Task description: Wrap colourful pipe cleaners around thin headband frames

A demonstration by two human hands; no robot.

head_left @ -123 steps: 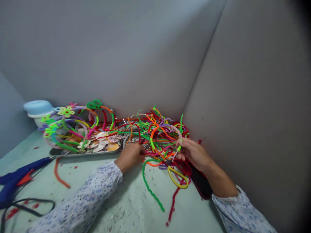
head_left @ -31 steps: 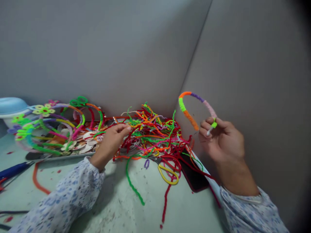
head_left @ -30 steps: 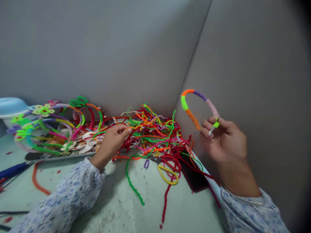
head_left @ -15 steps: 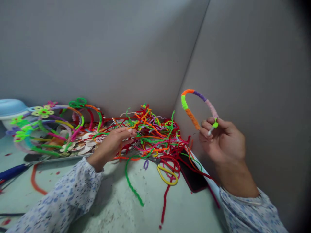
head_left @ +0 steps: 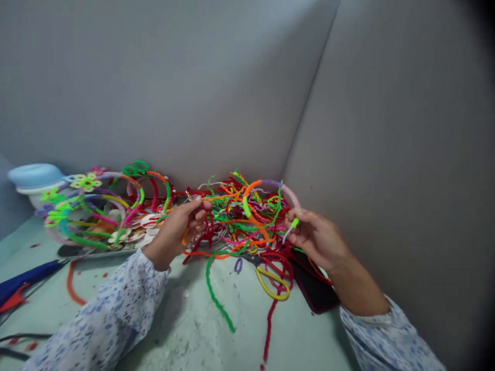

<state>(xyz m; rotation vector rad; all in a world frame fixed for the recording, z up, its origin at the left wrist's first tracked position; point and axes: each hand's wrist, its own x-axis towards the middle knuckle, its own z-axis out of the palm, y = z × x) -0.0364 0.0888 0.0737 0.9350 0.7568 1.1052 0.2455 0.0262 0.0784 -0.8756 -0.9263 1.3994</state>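
My right hand [head_left: 323,239] grips a headband [head_left: 291,195] near one end. Orange, purple, pink and lime fuzzy wrapping covers its curve, and a bare white tip shows below a lime band. My left hand [head_left: 181,226] is closed at the left edge of a tangled pile of pipe cleaners [head_left: 232,221]. A yellow-orange pipe cleaner [head_left: 184,238] shows at its fingers, pinched in them. Scissors [head_left: 273,275] with one red and one yellow handle loop lie on the table in front of the pile.
Several finished headbands [head_left: 135,185] with fuzzy flowers stand on a tray [head_left: 116,253] at left. Behind them is a blue-lidded container [head_left: 36,178]. Blue-handled pliers [head_left: 31,278] lie at far left. A dark phone [head_left: 315,288] lies right of the scissors. Grey panels [head_left: 193,93] stand behind.
My right hand has brought the headband left and down, in front of the pipe cleaner pile. My left hand stays at the pile's edge, now with a yellow-orange pipe cleaner drawn out. The view has shifted slightly.
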